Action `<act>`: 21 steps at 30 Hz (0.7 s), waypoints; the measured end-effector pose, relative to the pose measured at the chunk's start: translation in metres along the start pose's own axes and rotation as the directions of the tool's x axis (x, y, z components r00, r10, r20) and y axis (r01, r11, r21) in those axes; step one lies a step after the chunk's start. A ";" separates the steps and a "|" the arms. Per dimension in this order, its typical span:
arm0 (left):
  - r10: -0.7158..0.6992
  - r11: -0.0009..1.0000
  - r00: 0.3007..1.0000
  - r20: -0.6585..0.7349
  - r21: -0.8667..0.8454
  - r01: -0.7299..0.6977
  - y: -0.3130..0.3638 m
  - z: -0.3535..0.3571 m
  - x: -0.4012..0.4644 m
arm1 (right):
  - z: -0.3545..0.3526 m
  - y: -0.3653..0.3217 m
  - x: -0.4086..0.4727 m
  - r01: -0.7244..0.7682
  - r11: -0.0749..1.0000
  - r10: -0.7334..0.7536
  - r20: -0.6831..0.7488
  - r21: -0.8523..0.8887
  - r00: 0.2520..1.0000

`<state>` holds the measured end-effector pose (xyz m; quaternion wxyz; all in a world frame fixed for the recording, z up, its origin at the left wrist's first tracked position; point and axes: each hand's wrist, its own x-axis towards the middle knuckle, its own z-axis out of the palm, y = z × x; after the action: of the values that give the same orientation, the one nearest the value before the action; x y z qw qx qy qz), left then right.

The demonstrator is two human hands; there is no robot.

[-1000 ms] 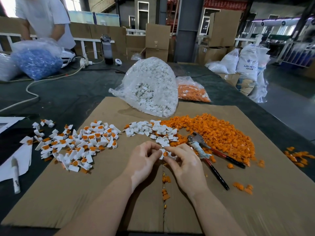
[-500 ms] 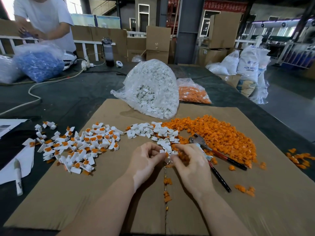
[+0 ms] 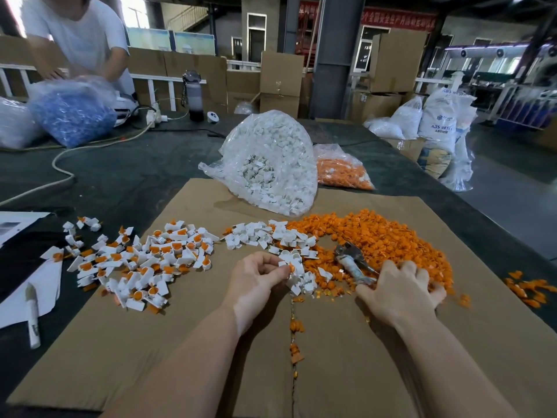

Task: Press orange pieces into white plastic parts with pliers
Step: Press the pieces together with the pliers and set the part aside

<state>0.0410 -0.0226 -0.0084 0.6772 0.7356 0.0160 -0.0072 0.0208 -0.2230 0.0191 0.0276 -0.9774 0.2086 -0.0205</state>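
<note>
My left hand (image 3: 256, 282) pinches a white plastic part with an orange piece (image 3: 287, 267) in it, just above a small heap of white parts (image 3: 298, 279). My right hand (image 3: 401, 291) lies over the handles of the pliers (image 3: 351, 260) at the edge of the loose orange pieces (image 3: 376, 236). Its fingers curl down around the handles, which are hidden, and the metal jaws stick out to the upper left. More loose white parts (image 3: 256, 236) lie behind my left hand. A spread of assembled white-and-orange parts (image 3: 144, 263) lies to the left.
All of this sits on a cardboard sheet (image 3: 150, 342) on a dark table. A clear bag of white parts (image 3: 271, 164) and a bag of orange pieces (image 3: 340, 171) stand behind. A marker (image 3: 32, 315) lies at the left. A person handles a blue-filled bag (image 3: 72, 116) far left.
My right hand left the part held between both hands and moved right onto the pliers' handles. My left hand kept the part and stayed roughly in place.
</note>
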 end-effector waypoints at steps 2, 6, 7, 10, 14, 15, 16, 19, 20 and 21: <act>-0.025 0.999 1.000 -0.007 -0.021 0.025 0.002 0.000 0.000 | -0.004 -0.001 -0.002 0.036 0.998 -0.035 -0.026 0.061 0.999; -0.087 0.975 0.996 0.022 -0.204 0.089 0.007 0.001 -0.002 | -0.014 -0.009 -0.012 0.185 0.958 -0.184 -0.027 0.219 0.983; -0.098 0.968 0.995 0.020 -0.228 0.100 0.008 0.002 -0.003 | -0.015 -0.013 -0.014 0.218 0.938 -0.230 0.012 0.268 0.973; -0.135 0.930 0.991 0.022 -0.341 0.135 0.010 0.003 -0.003 | -0.022 -0.027 -0.024 0.226 0.824 -0.370 0.190 0.520 0.909; -0.172 0.904 0.985 0.010 -0.396 0.161 0.013 0.001 -0.002 | -0.032 -0.038 -0.035 0.240 0.774 -0.470 0.277 0.586 0.838; -0.174 0.903 0.985 0.004 -0.398 0.161 0.013 0.001 -0.002 | -0.033 -0.040 -0.036 0.237 0.770 -0.479 0.290 0.592 0.829; -0.176 0.903 0.984 -0.002 -0.398 0.160 0.013 0.001 -0.002 | -0.035 -0.041 -0.036 0.234 0.768 -0.484 0.301 0.596 0.822; -0.182 0.911 0.983 -0.023 -0.380 0.160 0.013 0.002 0.000 | -0.038 -0.042 -0.037 0.240 0.768 -0.498 0.319 0.594 0.806; -0.184 0.913 0.982 -0.030 -0.375 0.160 0.012 0.002 0.001 | -0.039 -0.042 -0.037 0.240 0.765 -0.505 0.325 0.597 0.800; -0.186 0.916 0.982 -0.039 -0.368 0.159 0.012 0.002 0.002 | -0.040 -0.042 -0.038 0.240 0.766 -0.508 0.333 0.596 0.794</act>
<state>0.0434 -0.0257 0.0031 0.7970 0.5933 0.1068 -0.0370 0.0015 -0.1714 0.0604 0.3385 -0.9271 -0.0247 0.1589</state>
